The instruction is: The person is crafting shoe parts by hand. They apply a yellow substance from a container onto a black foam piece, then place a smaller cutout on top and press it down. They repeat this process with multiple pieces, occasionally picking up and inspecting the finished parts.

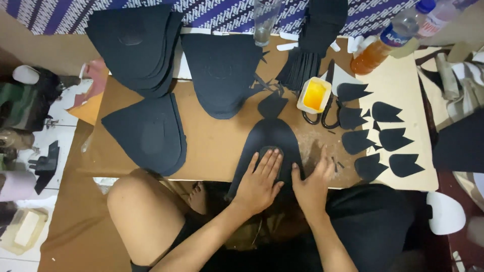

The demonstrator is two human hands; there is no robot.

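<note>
While pressing flat, the left hand [259, 182] and right hand [312, 182] smooth a dark cut piece [269, 138].
Both palms lie open (nothing gripped) on the brown surface [217, 141].

Both hands were flat on the fabric panel [269, 136] at the near edge of the board [217, 141] — left hand [259, 181] on its small patch [270, 151], right hand [312, 184] just beside it, over the panel's right edge. Left of that lay another panel stack [146, 133], with two more stacks [136, 45] [222, 70] behind. The glue tub [314, 94] sat behind and to the right, touching the scissors [322, 118] — further right, small cut pieces [380, 138] were spread over a sheet [398, 80], a bottle [385, 43] behind them.
</note>
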